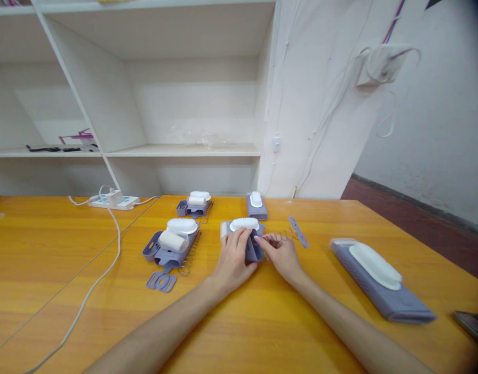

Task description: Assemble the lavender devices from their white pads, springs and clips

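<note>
My left hand (235, 254) is wrapped round a small grey-purple plastic box (254, 249), tilted with its hollow side to the right. My right hand (282, 254) pinches a thin metal wire coil (276, 236) at the box's opening; the fingertips partly hide its end. Behind my left hand lies a white oval brush piece (244, 224), with a white roller (223, 229) beside it. Right of the coil, a flat grey-purple strip with holes (299, 232) rests on the table.
On the wooden table (254, 332), similar part sets stand to the left (172, 241) and behind. A grey-purple holder with a white top (381, 278) lies right, near a dark phone-like object (472, 324). A power strip (114, 199) trails a white cable. White shelves (184, 150) stand behind.
</note>
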`<action>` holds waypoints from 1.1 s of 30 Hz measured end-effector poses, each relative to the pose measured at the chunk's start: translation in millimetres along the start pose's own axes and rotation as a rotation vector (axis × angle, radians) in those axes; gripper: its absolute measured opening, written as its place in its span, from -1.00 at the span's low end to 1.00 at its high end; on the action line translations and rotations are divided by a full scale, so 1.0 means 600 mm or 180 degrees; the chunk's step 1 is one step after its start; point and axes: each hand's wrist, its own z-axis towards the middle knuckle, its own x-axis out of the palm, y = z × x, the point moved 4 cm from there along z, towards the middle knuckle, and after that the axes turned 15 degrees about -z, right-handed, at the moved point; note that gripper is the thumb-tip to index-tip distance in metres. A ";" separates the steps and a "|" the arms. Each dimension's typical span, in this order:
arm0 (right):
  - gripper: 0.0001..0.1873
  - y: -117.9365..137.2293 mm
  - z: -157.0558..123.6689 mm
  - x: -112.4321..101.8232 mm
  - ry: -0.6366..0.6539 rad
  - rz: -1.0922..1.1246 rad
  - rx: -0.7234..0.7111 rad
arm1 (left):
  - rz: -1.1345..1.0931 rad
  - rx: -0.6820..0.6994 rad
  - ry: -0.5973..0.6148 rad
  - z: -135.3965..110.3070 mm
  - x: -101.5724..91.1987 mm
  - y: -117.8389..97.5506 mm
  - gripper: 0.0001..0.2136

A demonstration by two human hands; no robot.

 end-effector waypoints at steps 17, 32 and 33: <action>-0.73 0.012 -0.001 0.006 0.0231 0.0267 0.0146 | 0.0008 0.0081 -0.0159 0.000 -0.005 0.003 -0.37; -0.84 0.023 -0.008 -0.001 0.0105 -0.0104 -0.0026 | -0.0178 0.0425 0.0018 -0.005 0.000 0.002 -0.33; -0.85 0.019 -0.008 0.000 0.0080 -0.0122 -0.0013 | -0.0200 0.0334 -0.0050 -0.003 -0.001 0.002 -0.35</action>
